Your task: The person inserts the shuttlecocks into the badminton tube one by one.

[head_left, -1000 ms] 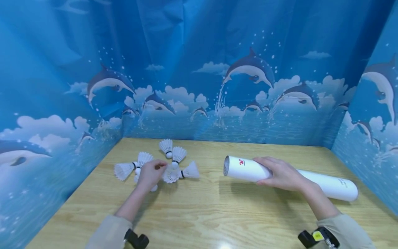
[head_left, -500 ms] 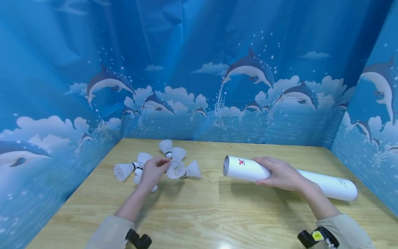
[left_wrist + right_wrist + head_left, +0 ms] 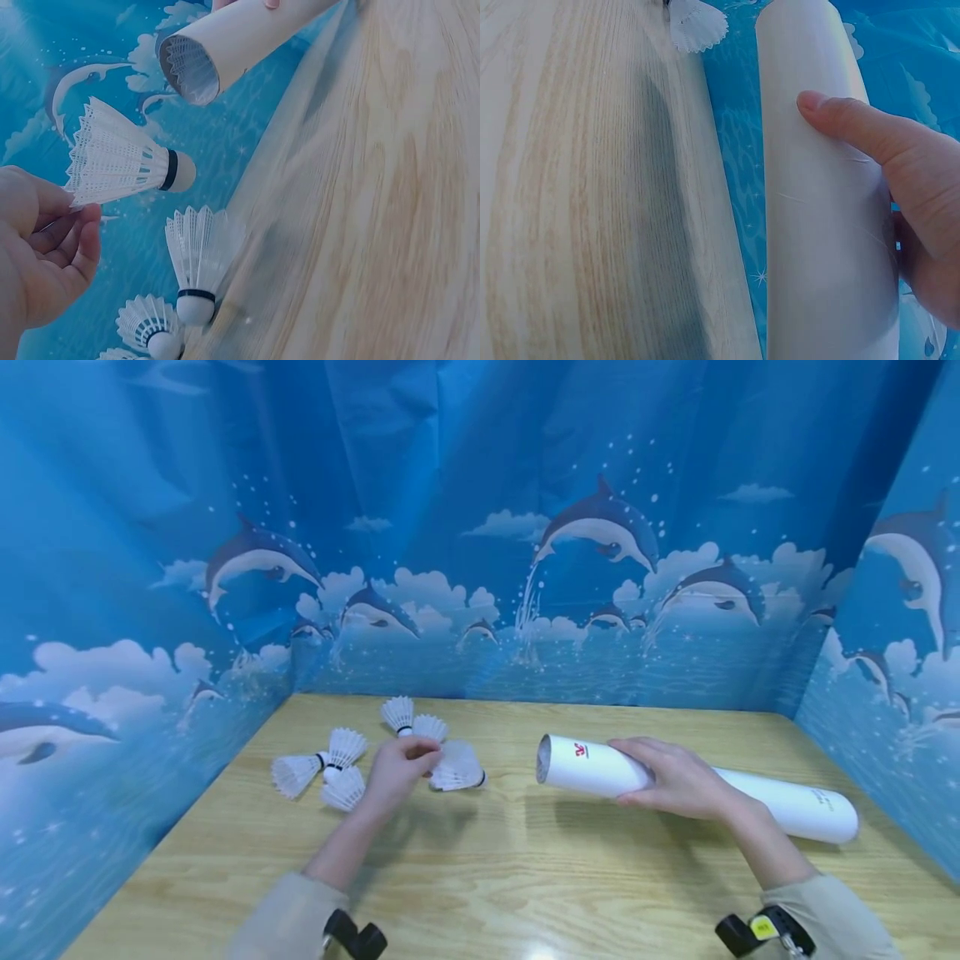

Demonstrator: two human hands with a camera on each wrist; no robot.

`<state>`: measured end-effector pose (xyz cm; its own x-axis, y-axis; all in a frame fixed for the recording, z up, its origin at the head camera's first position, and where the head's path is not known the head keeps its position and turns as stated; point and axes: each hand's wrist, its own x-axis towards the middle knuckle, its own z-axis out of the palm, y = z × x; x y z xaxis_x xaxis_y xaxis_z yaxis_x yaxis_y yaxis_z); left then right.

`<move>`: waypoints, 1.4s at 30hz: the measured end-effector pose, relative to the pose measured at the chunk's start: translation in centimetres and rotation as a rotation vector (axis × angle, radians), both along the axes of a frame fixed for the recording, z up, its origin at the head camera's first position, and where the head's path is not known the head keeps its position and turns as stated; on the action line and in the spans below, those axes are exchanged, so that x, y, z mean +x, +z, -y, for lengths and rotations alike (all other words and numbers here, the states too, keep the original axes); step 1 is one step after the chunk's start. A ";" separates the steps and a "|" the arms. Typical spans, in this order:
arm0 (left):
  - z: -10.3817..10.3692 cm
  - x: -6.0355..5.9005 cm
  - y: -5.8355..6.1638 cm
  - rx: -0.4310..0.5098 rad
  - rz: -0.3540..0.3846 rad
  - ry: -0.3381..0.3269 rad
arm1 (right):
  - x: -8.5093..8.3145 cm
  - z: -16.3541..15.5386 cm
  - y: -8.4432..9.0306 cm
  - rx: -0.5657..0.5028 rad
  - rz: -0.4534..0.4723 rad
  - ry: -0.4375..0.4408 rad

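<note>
Pinching the shuttlecock [image 3: 124, 165] by only the feather rim, your left hand [image 3: 397, 770] held it just above the surface [image 3: 510, 868], cork toward the tube [image 3: 697, 789]. Your right hand [image 3: 675, 777] was wrapped around that tube, its open mouth facing left. So thin a grip could have let the shuttlecock twist or bent its feathers, and the skirt might have snagged on the rim. The loose shuttlecocks [image 3: 330, 764] lay close enough to be knocked.
</note>
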<state>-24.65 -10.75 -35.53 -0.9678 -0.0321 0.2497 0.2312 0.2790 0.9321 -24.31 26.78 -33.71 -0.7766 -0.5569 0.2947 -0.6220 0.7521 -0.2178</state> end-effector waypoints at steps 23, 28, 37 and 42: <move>-4.4 -0.5 0.9 0.026 0.020 -0.092 | 0.0 -0.1 -0.1 -0.016 -0.017 0.015; -5.3 -0.7 0.7 0.070 0.000 -0.111 | 0.0 -0.1 -0.1 -0.011 -0.018 0.010; -6.8 -1.1 0.4 0.124 -0.014 -0.143 | 0.1 -0.1 -0.1 -0.012 -0.016 0.007; -7.7 -1.3 -0.1 0.155 0.012 -0.166 | 0.1 -0.1 -0.1 -0.016 -0.022 0.013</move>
